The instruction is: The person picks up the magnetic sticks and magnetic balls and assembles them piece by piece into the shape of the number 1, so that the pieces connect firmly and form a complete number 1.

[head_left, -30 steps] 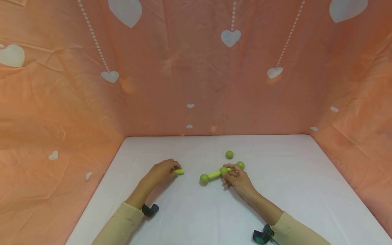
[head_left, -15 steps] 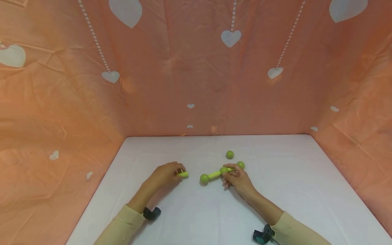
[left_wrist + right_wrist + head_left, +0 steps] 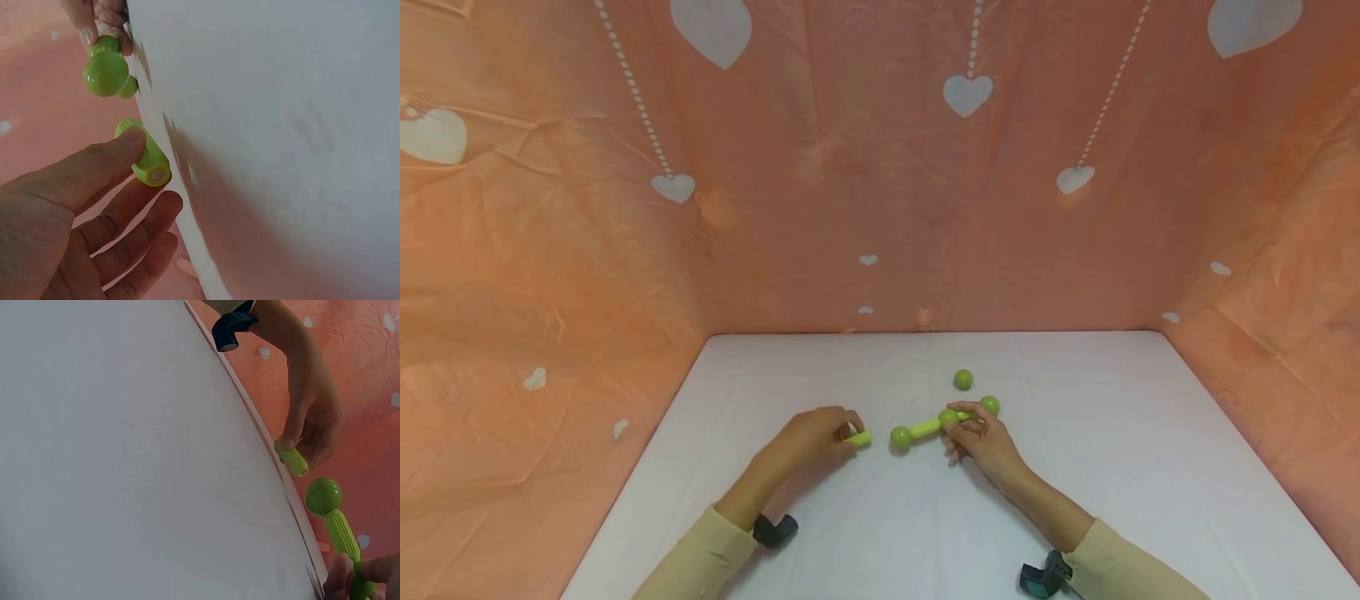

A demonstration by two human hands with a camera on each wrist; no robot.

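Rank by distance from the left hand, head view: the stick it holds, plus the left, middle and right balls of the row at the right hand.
1. Held stick: pinched in the left hand.
2. Left ball: right of the stick, across a gap.
3. Middle ball: farther right, pinched by the right hand.
4. Right ball: rightmost, past the right hand's fingertips.

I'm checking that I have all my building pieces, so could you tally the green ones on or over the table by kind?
Glossy green round balls: 4
Short light-green rods: 3, one partly covered by fingers
Total: 7
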